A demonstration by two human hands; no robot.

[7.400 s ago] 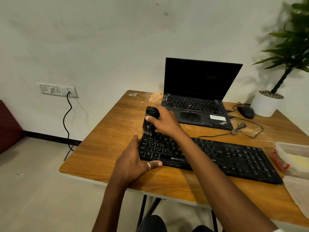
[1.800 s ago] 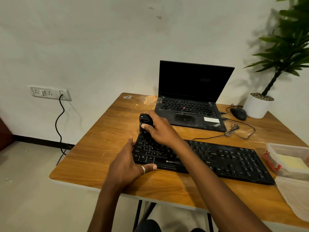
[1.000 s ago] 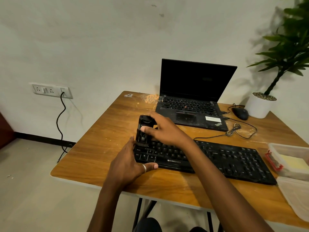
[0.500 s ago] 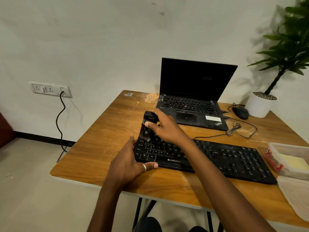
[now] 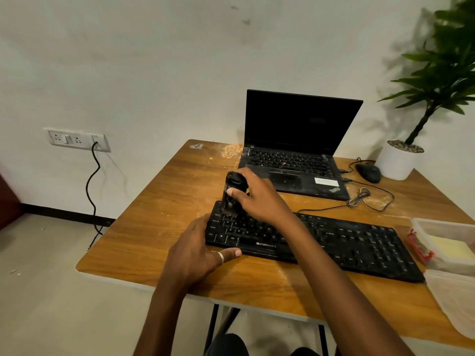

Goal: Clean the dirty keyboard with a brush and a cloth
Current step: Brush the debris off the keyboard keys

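Wooden table [image 5: 144, 227] fills most of the shot, pushed up against a white wall, with pale dust smeared over the top. A leafy plant [image 5: 442, 80] in a white pot [image 5: 397, 163] sits on the far right corner. An open laptop [image 5: 300, 122] with a dark screen stands at the back, and there's a little pile of orange crumbs [image 5: 232, 151] just beside its left corner.

The black keyboard [image 5: 359, 242] lies across the near middle of the table, in front of the laptop and angled a bit. A clear plastic box [image 5: 442, 242] is near its right end, with another clear tub or lid [image 5: 455, 304] in front of that, can't tell which.

The left hand [image 5: 198, 253] lies flat on the table at the keyboard's left end, fingers against the side and thumb stretched along the front edge. So it's bracing, not gripping.

The right hand [image 5: 259, 199] reaches over the keys and has its fingers and thumb wrapped around a chunky black brush [image 5: 232, 191]. The brush is held roughly upright, bristles down and touching the top-left corner keys.

A black mouse [image 5: 368, 173] sits next to the pot, and its cable [image 5: 359, 197] loops near the laptop's front right corner. There's a silver ring [image 5: 220, 257] on the left thumb.
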